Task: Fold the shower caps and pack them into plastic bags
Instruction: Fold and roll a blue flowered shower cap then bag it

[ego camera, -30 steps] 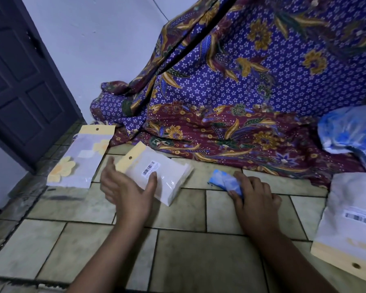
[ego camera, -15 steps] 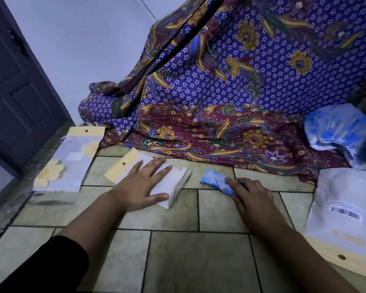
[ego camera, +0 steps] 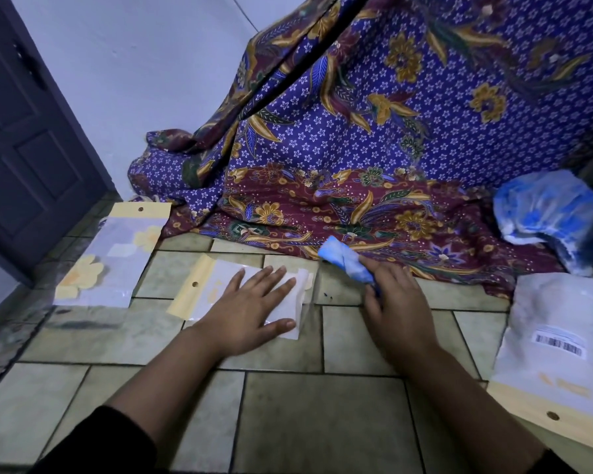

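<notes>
A stack of clear plastic bags with yellow headers (ego camera: 199,285) lies on the tiled floor in the middle. My left hand (ego camera: 250,309) rests flat on it, fingers spread. Just to the right, my right hand (ego camera: 394,302) grips a folded blue-and-white shower cap (ego camera: 343,260), which sticks out past my fingers toward the patterned cloth. A pile of unfolded blue shower caps in a plastic wrap (ego camera: 548,213) sits at the far right.
A purple and maroon batik cloth (ego camera: 374,148) drapes down at the back. A flowered plastic bag (ego camera: 113,258) lies at the left near a dark door (ego camera: 24,138). A big white pouch with a barcode (ego camera: 558,343) lies at the right.
My left hand put the bag stack down and now presses flat on it. My right hand lifted the folded cap off the floor a little, toward the stack.
</notes>
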